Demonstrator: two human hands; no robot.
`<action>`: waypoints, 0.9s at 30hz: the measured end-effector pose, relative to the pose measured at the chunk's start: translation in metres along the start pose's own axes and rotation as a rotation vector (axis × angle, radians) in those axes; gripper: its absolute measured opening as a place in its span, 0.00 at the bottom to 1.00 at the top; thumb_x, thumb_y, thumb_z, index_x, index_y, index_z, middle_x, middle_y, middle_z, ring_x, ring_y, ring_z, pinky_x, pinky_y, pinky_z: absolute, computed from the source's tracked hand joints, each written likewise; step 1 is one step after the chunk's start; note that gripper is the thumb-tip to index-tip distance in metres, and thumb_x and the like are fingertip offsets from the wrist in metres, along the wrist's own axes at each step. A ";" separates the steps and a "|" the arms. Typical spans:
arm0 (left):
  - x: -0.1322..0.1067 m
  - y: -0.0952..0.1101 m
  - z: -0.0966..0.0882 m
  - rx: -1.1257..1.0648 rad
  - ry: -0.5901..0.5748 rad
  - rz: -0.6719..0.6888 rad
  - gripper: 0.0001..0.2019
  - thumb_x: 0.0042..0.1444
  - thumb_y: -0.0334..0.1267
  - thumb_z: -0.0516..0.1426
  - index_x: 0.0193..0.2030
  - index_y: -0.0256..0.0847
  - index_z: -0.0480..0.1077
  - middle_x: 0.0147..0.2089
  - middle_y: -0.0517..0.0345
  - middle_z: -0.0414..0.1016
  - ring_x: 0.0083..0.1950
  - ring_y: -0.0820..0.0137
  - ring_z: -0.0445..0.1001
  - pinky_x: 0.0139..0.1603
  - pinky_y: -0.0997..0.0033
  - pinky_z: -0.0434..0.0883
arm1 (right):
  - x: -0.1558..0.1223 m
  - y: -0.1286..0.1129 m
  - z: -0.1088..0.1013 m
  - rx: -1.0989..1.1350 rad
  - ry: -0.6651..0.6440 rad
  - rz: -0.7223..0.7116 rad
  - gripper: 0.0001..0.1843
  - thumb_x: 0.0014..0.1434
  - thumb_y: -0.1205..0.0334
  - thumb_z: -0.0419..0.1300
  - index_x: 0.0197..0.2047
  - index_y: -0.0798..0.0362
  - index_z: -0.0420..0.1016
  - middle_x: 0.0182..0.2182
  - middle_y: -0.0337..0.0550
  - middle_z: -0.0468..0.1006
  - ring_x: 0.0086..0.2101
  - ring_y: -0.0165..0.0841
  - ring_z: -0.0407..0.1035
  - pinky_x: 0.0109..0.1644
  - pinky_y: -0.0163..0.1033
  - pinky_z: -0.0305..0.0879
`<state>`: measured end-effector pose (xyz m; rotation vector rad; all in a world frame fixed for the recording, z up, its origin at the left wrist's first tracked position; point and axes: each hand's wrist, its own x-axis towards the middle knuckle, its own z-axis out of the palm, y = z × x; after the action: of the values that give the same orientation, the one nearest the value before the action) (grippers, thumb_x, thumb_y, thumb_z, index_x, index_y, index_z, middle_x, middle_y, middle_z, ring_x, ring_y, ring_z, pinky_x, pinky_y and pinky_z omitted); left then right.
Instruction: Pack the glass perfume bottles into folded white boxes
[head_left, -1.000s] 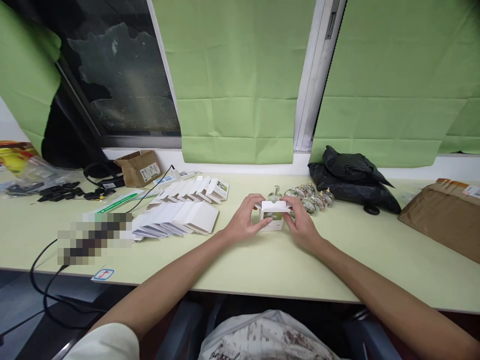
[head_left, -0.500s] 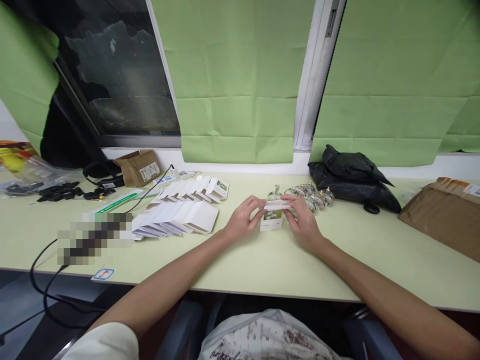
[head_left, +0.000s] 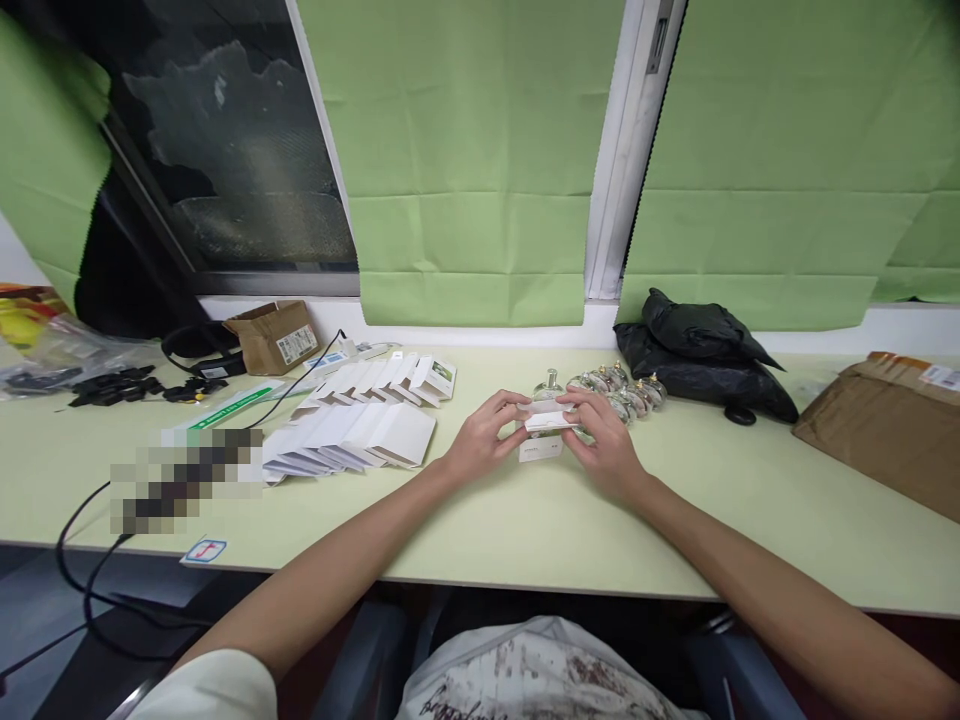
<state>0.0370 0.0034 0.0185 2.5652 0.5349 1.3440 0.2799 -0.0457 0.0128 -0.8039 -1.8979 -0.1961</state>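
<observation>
Between both hands stands a small white carton (head_left: 541, 450) with a printed front, upright on the table. My left hand (head_left: 491, 433) pinches its upper left side and my right hand (head_left: 598, 437) pinches its upper right side. A white flap (head_left: 549, 422) at the top leans toward me and covers most of the green picture. Directly behind the carton is a clear glass bottle (head_left: 551, 383) with a silvery neck, its lower part hidden. Several round glass bottles (head_left: 619, 385) with gold-toned tops are grouped just beyond my right hand.
Left of my hands, white cartons lie in two overlapping rows, the front row (head_left: 401, 435) and the back row (head_left: 433, 378). A black plastic bag (head_left: 705, 350) and a brown parcel (head_left: 885, 430) are on the right. An open cardboard box (head_left: 274, 338) and a black cable (head_left: 75, 560) are on the left.
The carton's top flap has tilted down toward me and now covers most of the green picture. Both hands keep their hold in nearly the same place.
</observation>
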 end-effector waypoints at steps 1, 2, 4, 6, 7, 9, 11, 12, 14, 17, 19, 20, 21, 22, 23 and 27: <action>0.000 0.001 0.000 -0.005 -0.001 -0.001 0.07 0.69 0.37 0.58 0.51 0.46 0.73 0.59 0.46 0.74 0.59 0.60 0.75 0.55 0.57 0.75 | 0.000 0.000 0.000 0.001 0.004 -0.002 0.09 0.66 0.70 0.57 0.46 0.46 0.71 0.53 0.48 0.78 0.62 0.47 0.67 0.64 0.64 0.66; 0.001 0.001 0.000 -0.011 -0.002 -0.003 0.07 0.69 0.37 0.57 0.52 0.46 0.73 0.59 0.46 0.74 0.59 0.61 0.75 0.56 0.57 0.75 | 0.000 0.000 0.000 0.003 0.011 -0.002 0.10 0.66 0.70 0.57 0.46 0.46 0.71 0.53 0.48 0.78 0.62 0.47 0.67 0.64 0.64 0.66; 0.002 0.003 0.001 -0.025 0.002 -0.011 0.07 0.69 0.36 0.57 0.52 0.46 0.72 0.59 0.46 0.73 0.60 0.61 0.74 0.57 0.57 0.74 | 0.001 -0.001 0.000 0.004 0.026 0.006 0.11 0.66 0.70 0.57 0.48 0.46 0.70 0.53 0.48 0.78 0.62 0.47 0.67 0.65 0.64 0.65; 0.003 0.005 0.001 -0.041 0.015 -0.030 0.10 0.69 0.37 0.58 0.55 0.47 0.70 0.58 0.47 0.73 0.60 0.61 0.74 0.57 0.57 0.74 | 0.001 -0.002 0.000 0.003 0.031 0.023 0.12 0.66 0.70 0.58 0.50 0.46 0.70 0.54 0.48 0.78 0.62 0.46 0.67 0.66 0.63 0.65; 0.003 0.006 0.002 -0.053 0.022 -0.053 0.13 0.68 0.38 0.59 0.57 0.47 0.69 0.58 0.47 0.73 0.59 0.61 0.74 0.57 0.57 0.74 | 0.001 -0.003 0.000 0.002 0.029 0.035 0.13 0.66 0.69 0.58 0.52 0.46 0.70 0.55 0.48 0.77 0.63 0.46 0.66 0.66 0.63 0.64; 0.003 0.009 0.002 -0.088 0.024 -0.139 0.19 0.66 0.41 0.61 0.61 0.47 0.66 0.59 0.48 0.72 0.55 0.62 0.75 0.54 0.59 0.75 | 0.000 -0.003 0.000 0.004 0.022 0.064 0.15 0.67 0.68 0.58 0.55 0.46 0.68 0.57 0.50 0.76 0.63 0.46 0.66 0.66 0.62 0.65; 0.002 0.011 0.004 -0.127 0.006 -0.259 0.25 0.62 0.44 0.64 0.63 0.48 0.63 0.61 0.49 0.71 0.50 0.65 0.76 0.50 0.62 0.75 | 0.000 -0.004 0.000 0.012 0.019 0.097 0.18 0.67 0.67 0.58 0.59 0.45 0.67 0.59 0.51 0.74 0.63 0.47 0.66 0.66 0.62 0.65; 0.002 0.012 0.004 -0.142 -0.008 -0.318 0.29 0.61 0.46 0.66 0.64 0.49 0.62 0.61 0.50 0.71 0.48 0.66 0.75 0.48 0.64 0.75 | -0.001 -0.004 0.000 0.017 0.018 0.118 0.20 0.67 0.66 0.58 0.61 0.45 0.66 0.59 0.51 0.73 0.63 0.47 0.66 0.66 0.62 0.65; 0.001 0.013 0.005 -0.153 -0.047 -0.410 0.32 0.58 0.49 0.67 0.66 0.48 0.61 0.58 0.52 0.73 0.44 0.68 0.75 0.44 0.66 0.73 | -0.001 -0.004 0.001 0.026 0.010 0.163 0.25 0.67 0.65 0.58 0.65 0.45 0.63 0.60 0.52 0.72 0.63 0.48 0.65 0.66 0.62 0.65; 0.003 0.009 0.002 -0.127 -0.099 -0.447 0.27 0.60 0.50 0.66 0.62 0.46 0.66 0.50 0.55 0.77 0.38 0.69 0.72 0.39 0.69 0.70 | -0.002 -0.004 0.002 0.051 -0.001 0.207 0.31 0.64 0.68 0.56 0.69 0.46 0.59 0.62 0.53 0.69 0.63 0.48 0.64 0.67 0.61 0.65; 0.007 0.002 -0.005 -0.113 -0.083 -0.436 0.23 0.60 0.50 0.66 0.58 0.45 0.70 0.48 0.56 0.78 0.38 0.70 0.72 0.38 0.70 0.68 | -0.002 -0.004 0.003 0.080 0.010 0.203 0.34 0.62 0.70 0.55 0.70 0.47 0.57 0.63 0.54 0.66 0.63 0.47 0.63 0.67 0.60 0.65; 0.009 -0.003 -0.009 -0.113 -0.055 -0.440 0.23 0.59 0.50 0.66 0.58 0.45 0.70 0.48 0.56 0.78 0.39 0.70 0.72 0.37 0.71 0.68 | -0.002 -0.004 0.004 0.090 0.025 0.198 0.35 0.61 0.71 0.55 0.70 0.48 0.56 0.63 0.54 0.65 0.63 0.47 0.62 0.67 0.60 0.65; 0.012 -0.009 -0.013 -0.114 -0.018 -0.458 0.23 0.59 0.51 0.66 0.58 0.45 0.70 0.48 0.56 0.78 0.39 0.69 0.72 0.36 0.71 0.67 | -0.002 -0.004 0.005 0.094 0.045 0.194 0.35 0.60 0.71 0.55 0.70 0.48 0.56 0.63 0.55 0.64 0.64 0.47 0.61 0.66 0.60 0.66; 0.015 -0.015 -0.018 -0.115 0.025 -0.485 0.23 0.59 0.51 0.65 0.58 0.45 0.70 0.49 0.56 0.78 0.40 0.69 0.73 0.35 0.72 0.67 | -0.003 -0.003 0.005 0.090 0.069 0.195 0.35 0.60 0.71 0.55 0.69 0.48 0.56 0.63 0.55 0.64 0.63 0.48 0.61 0.65 0.60 0.67; 0.019 -0.023 -0.023 -0.109 0.072 -0.517 0.23 0.60 0.51 0.65 0.58 0.45 0.69 0.50 0.55 0.78 0.41 0.69 0.73 0.35 0.72 0.67 | -0.003 -0.003 0.006 0.080 0.088 0.204 0.33 0.60 0.71 0.55 0.68 0.48 0.56 0.62 0.55 0.64 0.62 0.47 0.62 0.64 0.59 0.68; 0.037 -0.056 -0.036 -0.021 0.252 -0.599 0.23 0.57 0.48 0.67 0.55 0.43 0.69 0.49 0.53 0.79 0.47 0.64 0.76 0.39 0.70 0.69 | -0.005 -0.004 0.007 0.072 -0.007 0.276 0.25 0.65 0.69 0.54 0.64 0.48 0.60 0.52 0.50 0.69 0.48 0.41 0.69 0.54 0.52 0.70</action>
<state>0.0146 0.0698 0.0479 1.9736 1.2046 1.4171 0.2733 -0.0479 0.0062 -1.0067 -1.7676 0.0457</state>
